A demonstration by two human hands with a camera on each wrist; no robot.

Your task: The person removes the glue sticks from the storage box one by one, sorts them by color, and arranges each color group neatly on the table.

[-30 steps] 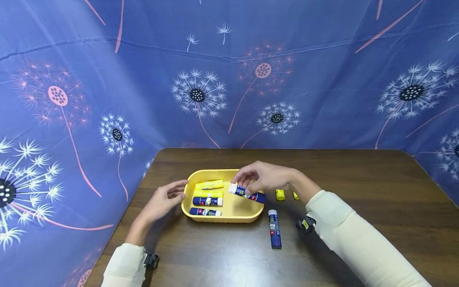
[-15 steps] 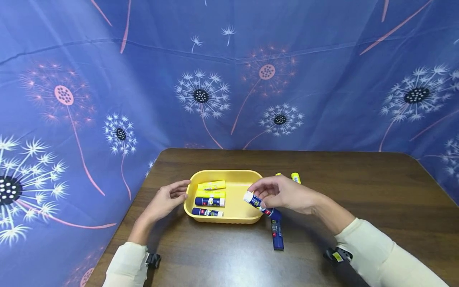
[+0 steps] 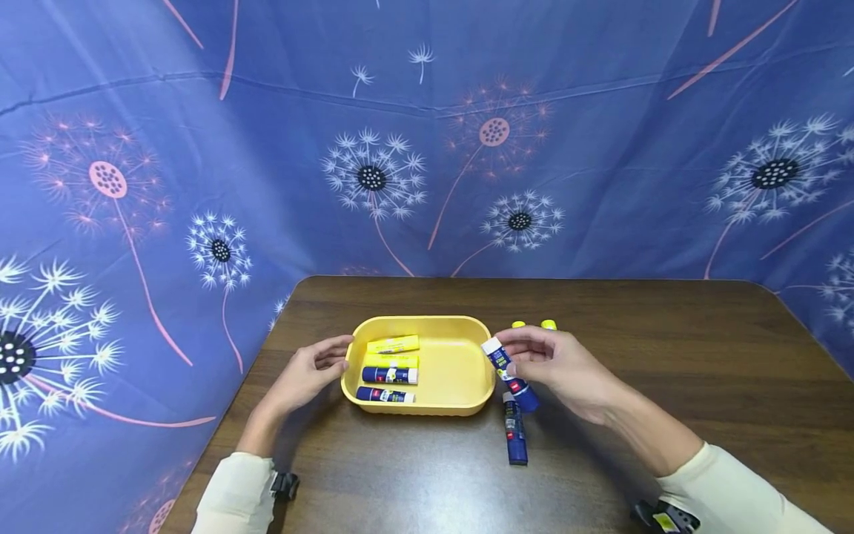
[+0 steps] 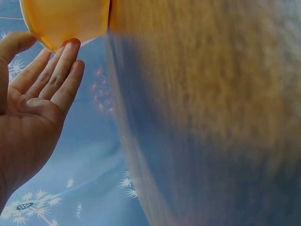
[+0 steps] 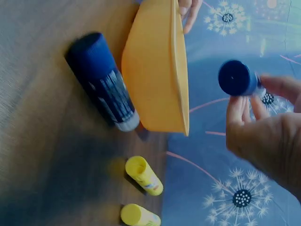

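My right hand pinches a dark blue glue stick by its middle, its white end up and toward the tray. It is in the air just past the right end of the yellow tray; its blue base faces the right wrist camera. My left hand touches the tray's left end with extended fingers, seen also against the tray wall in the left wrist view. Inside the tray's left half lie two yellow glue sticks and two blue glue sticks.
Another blue glue stick lies on the brown table near the tray's right front corner. Two yellow glue sticks lie behind my right hand, mostly hidden in the head view. A blue dandelion-print cloth hangs behind the table.
My right hand has moved right with the blue glue stick, from over the tray to beyond its right end, and the stick is tilted more steeply. The left hand stays at the tray.
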